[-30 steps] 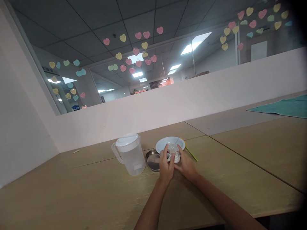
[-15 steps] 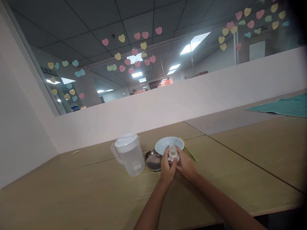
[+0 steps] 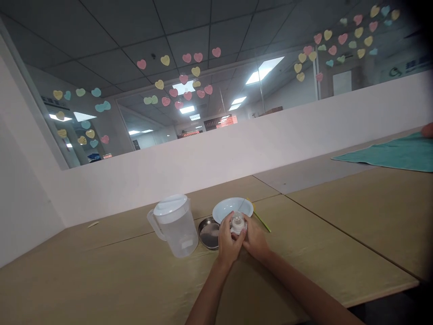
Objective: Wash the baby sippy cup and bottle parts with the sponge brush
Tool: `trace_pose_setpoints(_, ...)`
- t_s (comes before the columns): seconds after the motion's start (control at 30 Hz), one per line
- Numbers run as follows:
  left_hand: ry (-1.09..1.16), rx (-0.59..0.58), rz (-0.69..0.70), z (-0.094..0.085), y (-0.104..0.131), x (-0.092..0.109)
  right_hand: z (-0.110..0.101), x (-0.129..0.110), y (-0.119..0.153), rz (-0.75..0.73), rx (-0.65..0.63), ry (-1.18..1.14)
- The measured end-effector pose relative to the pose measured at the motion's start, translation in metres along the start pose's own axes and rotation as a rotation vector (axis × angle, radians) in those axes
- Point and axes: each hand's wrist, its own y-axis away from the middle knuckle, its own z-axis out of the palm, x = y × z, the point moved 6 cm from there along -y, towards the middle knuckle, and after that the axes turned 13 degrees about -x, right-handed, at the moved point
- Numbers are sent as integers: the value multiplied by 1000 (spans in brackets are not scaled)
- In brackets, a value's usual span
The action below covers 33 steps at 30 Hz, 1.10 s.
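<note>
Both hands hold one small white object with a clear, rounded top (image 3: 238, 222), resembling a baby bottle's nipple and collar. My left hand (image 3: 229, 241) wraps its left side, and my right hand (image 3: 255, 239) closes round its right side. Any part below the fingers is hidden. Just behind the hands lies a pale blue bowl (image 3: 226, 208). A round steel dish (image 3: 209, 233) sits left of my left hand. Beside the dish stands a translucent pitcher (image 3: 181, 232) with a white lid, its handle to the left.
A green stick with a yellow end (image 3: 262, 217) lies right of the bowl. A teal cloth (image 3: 392, 152) is at the far right, with part of another person's hand (image 3: 427, 130) at its edge. A thin scrap (image 3: 93, 224) lies at left. Behind the table (image 3: 128, 275) rises a white wall (image 3: 209, 158).
The view has shifted, so the objects appear slightly lower and farther left. Part of another hand now shows at the teal cloth. Both my hands keep their hold on the white object.
</note>
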Motion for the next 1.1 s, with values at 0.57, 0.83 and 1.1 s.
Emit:
trace_pose_setpoints(0.57,138,94,-77,9,-4,-6,-1,6,0,44,-36,13)
trace_pose_setpoints(0.83,40,122,-67,10,-2,-4,-3,7,-9,118,-102,39)
trace_pose_setpoints(1.1,-14,141,-20,12,6,-4,-4,4,-7,91,-100,61)
